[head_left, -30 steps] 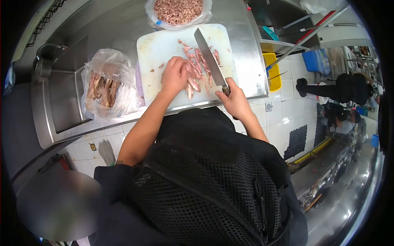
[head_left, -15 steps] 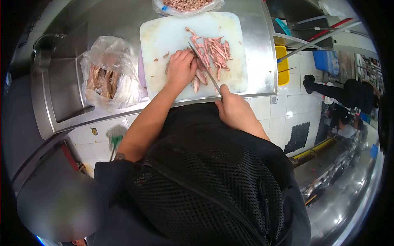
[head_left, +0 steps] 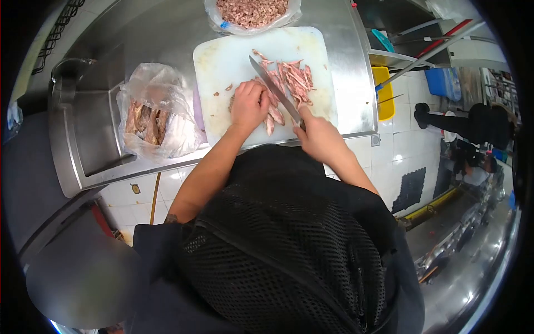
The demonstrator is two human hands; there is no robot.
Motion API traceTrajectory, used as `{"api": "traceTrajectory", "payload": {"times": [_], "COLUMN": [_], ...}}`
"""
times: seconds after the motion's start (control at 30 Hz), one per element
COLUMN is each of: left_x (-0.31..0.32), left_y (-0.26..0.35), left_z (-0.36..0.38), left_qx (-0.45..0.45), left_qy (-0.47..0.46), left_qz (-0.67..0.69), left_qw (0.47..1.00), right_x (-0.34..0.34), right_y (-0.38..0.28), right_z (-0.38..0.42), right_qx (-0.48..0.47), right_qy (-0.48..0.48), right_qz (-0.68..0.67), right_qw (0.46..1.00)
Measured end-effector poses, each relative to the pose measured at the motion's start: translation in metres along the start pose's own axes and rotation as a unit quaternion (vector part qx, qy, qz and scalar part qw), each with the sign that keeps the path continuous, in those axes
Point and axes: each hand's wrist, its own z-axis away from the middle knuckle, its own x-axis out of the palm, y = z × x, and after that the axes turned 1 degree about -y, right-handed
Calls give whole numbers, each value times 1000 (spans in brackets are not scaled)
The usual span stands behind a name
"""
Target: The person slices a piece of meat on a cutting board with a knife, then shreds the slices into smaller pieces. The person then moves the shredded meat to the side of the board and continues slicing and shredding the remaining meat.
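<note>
My right hand (head_left: 321, 137) is closed round the handle of a knife (head_left: 278, 94), whose long blade slants up and left across the board. Strips of sliced meat (head_left: 296, 80) lie to the right of the blade. With curled fingers, my left hand (head_left: 249, 104) presses on a piece of meat (head_left: 273, 118) just left of the blade; its fingertips partly hide that meat. Everything rests on a white cutting board (head_left: 217, 53) with small scraps on its left side.
A plastic bag of larger meat pieces (head_left: 146, 125) stands left of the board beside the sink (head_left: 92, 106). Behind the board is a bag of chopped meat (head_left: 253, 12). A yellow bucket (head_left: 385, 106) is right of the steel counter (head_left: 347, 72). Another person's legs (head_left: 450, 119) show at far right.
My right hand and the knife have shifted, the blade now lying a little steeper beside my left hand. The whole view has moved slightly, showing more of the bag behind the board.
</note>
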Motion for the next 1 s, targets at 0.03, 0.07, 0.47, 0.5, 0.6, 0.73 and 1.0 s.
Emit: {"api": "traceTrajectory", "payload": {"times": [0.03,0.07,0.47,0.5,0.6,0.73,1.0], "left_x": [1,1,1,1,-2,-4,2], "left_y": [-1,-2,2,-1,-2,0,-5], "left_z": [0,1,-2,-2,-5,-4,-2], "left_qx": [16,29,15,21,4,-54,-30], "left_qy": [15,29,-15,-15,23,48,33], "left_qz": [-14,-29,-50,-52,26,-38,-109], "left_qw": [1000,999,999,998,999,997,993], "right_x": [-2,-4,45,31,9,1,13], "right_y": [-3,-7,45,36,19,3,-3], "right_z": [12,20,-62,-57,-30,-4,17], "right_qx": [8,15,-32,-11,-38,-42,7], "right_qy": [-19,-41,1,-7,64,47,-11], "right_qz": [19,36,-114,-96,-20,48,80], "right_qw": [1000,998,993,995,997,997,997]}}
